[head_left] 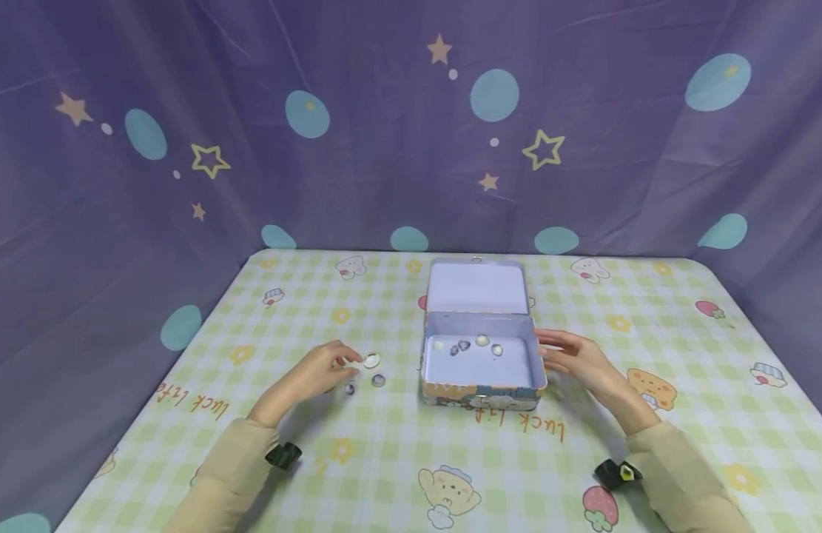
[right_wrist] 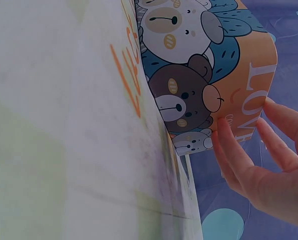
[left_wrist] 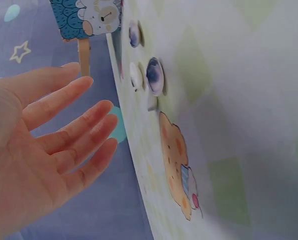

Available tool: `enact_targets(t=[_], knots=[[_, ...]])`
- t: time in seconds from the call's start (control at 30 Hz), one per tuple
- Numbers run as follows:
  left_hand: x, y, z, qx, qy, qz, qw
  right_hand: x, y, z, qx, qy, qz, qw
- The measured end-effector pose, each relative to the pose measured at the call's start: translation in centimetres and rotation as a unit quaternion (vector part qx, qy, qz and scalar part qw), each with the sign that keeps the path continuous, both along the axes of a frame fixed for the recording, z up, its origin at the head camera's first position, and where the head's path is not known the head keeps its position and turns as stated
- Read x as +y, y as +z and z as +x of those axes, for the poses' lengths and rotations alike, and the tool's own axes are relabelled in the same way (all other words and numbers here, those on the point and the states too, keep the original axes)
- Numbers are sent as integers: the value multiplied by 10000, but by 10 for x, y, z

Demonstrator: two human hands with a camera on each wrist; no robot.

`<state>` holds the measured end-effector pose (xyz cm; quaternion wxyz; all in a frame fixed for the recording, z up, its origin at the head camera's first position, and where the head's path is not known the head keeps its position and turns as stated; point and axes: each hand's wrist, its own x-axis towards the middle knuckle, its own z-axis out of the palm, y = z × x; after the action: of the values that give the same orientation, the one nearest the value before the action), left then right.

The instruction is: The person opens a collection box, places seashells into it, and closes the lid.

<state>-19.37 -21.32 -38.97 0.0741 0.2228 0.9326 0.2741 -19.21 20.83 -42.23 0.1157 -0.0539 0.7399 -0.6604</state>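
An open tin box (head_left: 450, 400) with bear prints stands mid-table, its lid (head_left: 477, 287) tipped back. Several small seashells (head_left: 482, 340) lie on its floor. To its left, a few more shells (head_left: 379, 380) rest on the cloth, one of them white (head_left: 372, 360). Purple inner sides show on a shell (left_wrist: 154, 76) in the left wrist view. My left hand (head_left: 317, 371) hovers over these loose shells, fingers spread and holding nothing. Against the box's right side, my right hand (head_left: 580, 360) rests its extended fingertips (right_wrist: 223, 125) on the printed wall.
A green-and-white checked tablecloth (head_left: 384, 451) with cartoon prints covers the table. Behind it hangs a purple curtain (head_left: 397, 170) with stars and teal ovals. Dark bands (head_left: 283, 456) sit at both sleeve cuffs.
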Motion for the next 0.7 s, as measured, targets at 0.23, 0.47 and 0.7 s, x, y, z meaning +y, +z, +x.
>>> enact_targets(t=[0.23,0.47,0.7], knots=[[-1,-4,-1,-263,-14,-113,9996,0,-1,0,-13,10,19,10000],[-4,-12,-6,-372,-171,-248,9989,0,-1,0,-20,-7,53,10000],[-6,-15,-9,-405,-253,-196,9987,1,-1,1,-40,-1,-19,10000]])
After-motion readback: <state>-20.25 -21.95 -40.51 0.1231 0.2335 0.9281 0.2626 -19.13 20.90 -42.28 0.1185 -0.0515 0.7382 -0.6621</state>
